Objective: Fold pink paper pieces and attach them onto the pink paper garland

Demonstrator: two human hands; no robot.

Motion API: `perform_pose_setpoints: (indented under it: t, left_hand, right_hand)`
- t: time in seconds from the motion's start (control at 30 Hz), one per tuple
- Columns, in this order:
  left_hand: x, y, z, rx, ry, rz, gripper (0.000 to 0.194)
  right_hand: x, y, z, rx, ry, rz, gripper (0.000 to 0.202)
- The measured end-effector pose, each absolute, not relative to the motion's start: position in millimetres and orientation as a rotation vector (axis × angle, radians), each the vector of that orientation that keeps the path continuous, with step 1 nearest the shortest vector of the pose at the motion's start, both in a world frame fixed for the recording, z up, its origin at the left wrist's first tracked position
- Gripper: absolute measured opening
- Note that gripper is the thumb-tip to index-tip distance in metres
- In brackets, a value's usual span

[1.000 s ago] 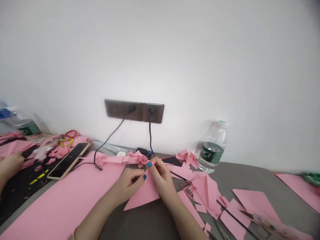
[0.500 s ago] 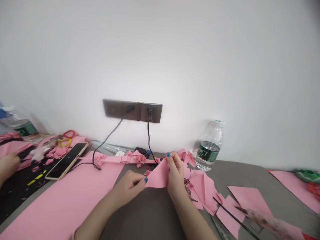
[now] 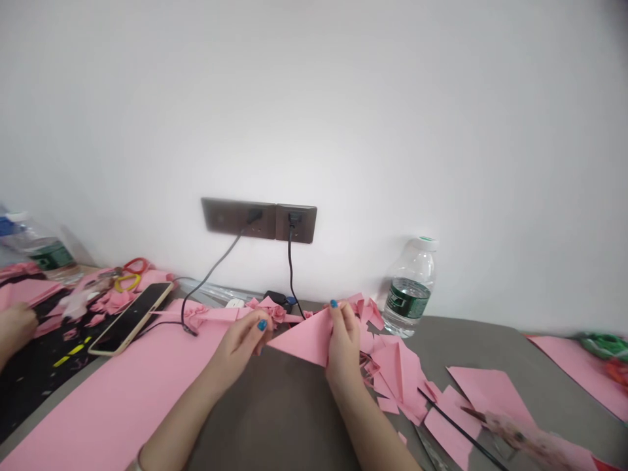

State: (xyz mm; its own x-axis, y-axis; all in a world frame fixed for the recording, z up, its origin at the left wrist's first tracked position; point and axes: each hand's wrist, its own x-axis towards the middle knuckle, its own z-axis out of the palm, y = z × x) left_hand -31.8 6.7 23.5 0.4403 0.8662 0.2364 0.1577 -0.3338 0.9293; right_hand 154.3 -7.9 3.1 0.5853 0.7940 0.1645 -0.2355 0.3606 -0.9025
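Head view: the right hand (image 3: 345, 347) has thumb and fingers clamped on the broad end of a pink paper (image 3: 307, 337), held up over the table (image 3: 275, 405), probably to leave its point free. Beside that point, the left hand (image 3: 240, 343) curls its fingers; whether they pinch anything, I cannot tell.

Paper (image 3: 305, 339) partly behind right fingers (image 3: 349, 320)

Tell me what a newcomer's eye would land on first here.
Probably the pink paper triangle in the right hand, its point toward the left hand. Next, the large pink sheet on the left of the table, and the clear bottle by the wall, right of center.
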Motion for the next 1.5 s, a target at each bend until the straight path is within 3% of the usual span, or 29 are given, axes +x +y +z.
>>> perform_pose_setpoints:
  t: [0.2, 0.4, 0.63, 0.83, 1.23, 1.37, 1.5]
  left_hand:
    - [-23, 4, 22, 1.864, 0.911, 0.804, 0.025]
    - [-26, 11, 19, 1.668, 1.090, 1.094, 0.026]
    - [-24, 11, 17, 1.638, 1.033, 1.180, 0.039]
    - [-25, 8, 13, 1.950, 1.028, 1.090, 0.055]
    - [-24, 3, 16, 1.970, 0.935, 0.984, 0.048]
    - [-28, 4, 16, 1.934, 0.998, 1.010, 0.037]
    - [-28, 6, 20, 1.715, 1.117, 1.188, 0.039]
  right_hand:
    - [136, -13, 3, -0.962, -0.908, 0.766, 0.029]
    - [133, -9, -3, -0.949, -1.084, 1.052, 0.036]
    - [133, -8, 2, -0.943, -1.028, 1.040, 0.041]
    - [132, -11, 3, -0.937, -1.030, 1.028, 0.044]
    - [132, -15, 12, -0.936, -1.062, 0.937, 0.049]
    - [132, -14, 9, -0.912, -1.071, 0.926, 0.049]
    - [131, -12, 4, -0.872, -1.069, 0.943, 0.044]
